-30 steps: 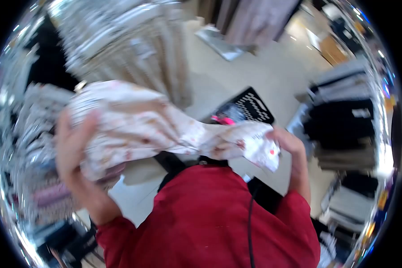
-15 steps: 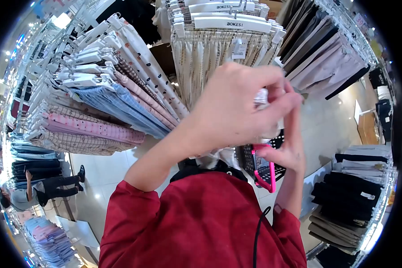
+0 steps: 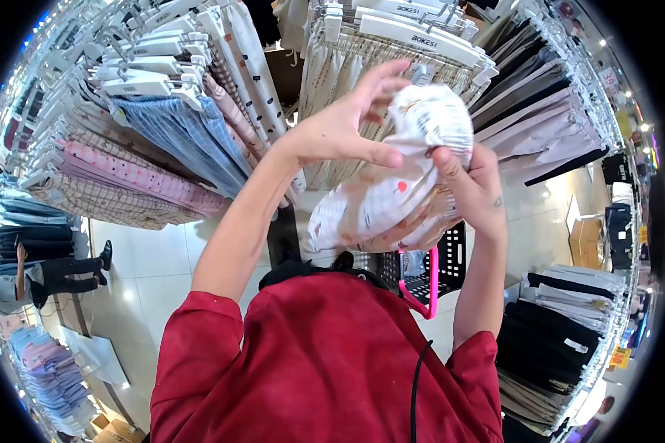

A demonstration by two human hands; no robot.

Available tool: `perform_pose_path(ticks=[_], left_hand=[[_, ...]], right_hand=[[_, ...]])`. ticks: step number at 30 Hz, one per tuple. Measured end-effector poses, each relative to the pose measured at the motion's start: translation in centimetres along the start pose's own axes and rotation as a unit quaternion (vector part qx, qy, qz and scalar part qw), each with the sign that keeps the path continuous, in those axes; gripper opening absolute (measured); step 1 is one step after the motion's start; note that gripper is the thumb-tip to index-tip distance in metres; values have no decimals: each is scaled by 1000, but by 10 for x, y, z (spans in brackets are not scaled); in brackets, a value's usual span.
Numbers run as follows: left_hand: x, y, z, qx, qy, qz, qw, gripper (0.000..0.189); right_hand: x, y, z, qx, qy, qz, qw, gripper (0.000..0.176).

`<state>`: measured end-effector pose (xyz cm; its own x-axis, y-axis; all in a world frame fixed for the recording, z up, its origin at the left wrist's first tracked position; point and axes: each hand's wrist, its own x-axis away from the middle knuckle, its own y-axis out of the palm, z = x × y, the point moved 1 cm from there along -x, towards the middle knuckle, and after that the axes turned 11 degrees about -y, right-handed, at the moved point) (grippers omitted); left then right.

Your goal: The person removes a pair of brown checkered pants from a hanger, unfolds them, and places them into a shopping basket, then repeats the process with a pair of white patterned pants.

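Note:
My right hand [image 3: 479,193] holds a pair of white patterned pants [image 3: 391,207] with its thumb pressed on the cloth just below the gathered elastic waistband. The pants hang bunched and slightly blurred, with a red dot and brown prints showing. My left hand [image 3: 347,125] is open at the left of the waistband, fingers spread and thumb tip right at the fabric. Behind the pants, cream striped pants [image 3: 332,96] hang from white clip hangers [image 3: 425,42]. Below my right hand is a black basket [image 3: 451,258] with a pink handle [image 3: 433,277].
Hanging pants in blue, pink and check [image 3: 192,140] fill the rack on the left. Darker pants [image 3: 524,96] hang at the upper right. Folded black clothes [image 3: 550,332] are stacked at the lower right. A person [image 3: 52,280] stands at the far left.
My hands were close together, the left in front of the right; now they are apart. The white pants have come into full view, held by my right hand, and my left has opened.

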<state>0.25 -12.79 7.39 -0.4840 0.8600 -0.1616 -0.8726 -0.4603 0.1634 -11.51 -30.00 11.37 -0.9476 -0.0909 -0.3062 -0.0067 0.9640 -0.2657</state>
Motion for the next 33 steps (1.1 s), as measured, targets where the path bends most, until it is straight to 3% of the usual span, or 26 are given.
perform_pose_path(ticks=[2,5,6,8,9,10,12,15,16,19,20,23,24,27,28,29,30,31,33], left_hand=[[4,4,-16,111,-58,-66,990,113],[9,19,-39,20,-116,-69,991,71],[7,19,-44,20,-105,-19,994,61],[7,18,-47,18,-83,82,993,45],[9,15,-45,-6,-71,86,994,43],[12,12,-41,-30,-59,90,994,41],[21,9,-21,-112,-78,87,987,47],[23,8,-30,-194,70,78,975,52],[28,10,-30,-162,46,48,985,57],[34,-6,-58,-174,-169,-87,966,56],[36,-6,-64,-179,-224,-98,953,42],[46,-9,-95,-259,-185,-80,945,29],[51,-11,-111,-230,-120,-35,965,27],[55,-15,-120,-343,-96,45,933,29],[58,-17,-124,-437,-19,88,895,31],[62,-20,-136,-361,-60,100,925,32],[68,-23,-151,-284,-100,112,947,33],[71,-29,-160,-207,-135,120,961,34],[84,-39,-165,-334,-231,73,911,40]], right_hand=[[-7,2,-8,23,-28,26,999,30],[-13,-7,-20,124,-10,1,992,32],[-13,-11,-21,174,-5,-18,985,33],[-12,-16,-19,131,-41,40,990,33],[-11,-19,-18,108,-58,69,990,34],[-8,-24,-21,46,-18,88,995,35],[-6,-43,-8,67,-50,111,990,35],[-5,-46,-20,54,-90,174,979,32],[-5,-55,-24,60,-109,215,969,32],[-6,-80,-49,91,-162,275,943,32],[-7,-95,-52,75,-155,310,935,33],[-17,-111,-71,115,-149,363,912,35],[-19,-115,-75,107,-142,366,913,35],[-21,-130,-85,119,-124,399,901,35],[-22,-135,-90,147,-123,424,885,36],[-22,-141,-94,174,-122,448,868,37],[-16,-152,-99,97,-144,424,889,40],[-15,-154,-111,69,-110,402,906,42],[-21,-172,-119,71,-120,470,871,42]])
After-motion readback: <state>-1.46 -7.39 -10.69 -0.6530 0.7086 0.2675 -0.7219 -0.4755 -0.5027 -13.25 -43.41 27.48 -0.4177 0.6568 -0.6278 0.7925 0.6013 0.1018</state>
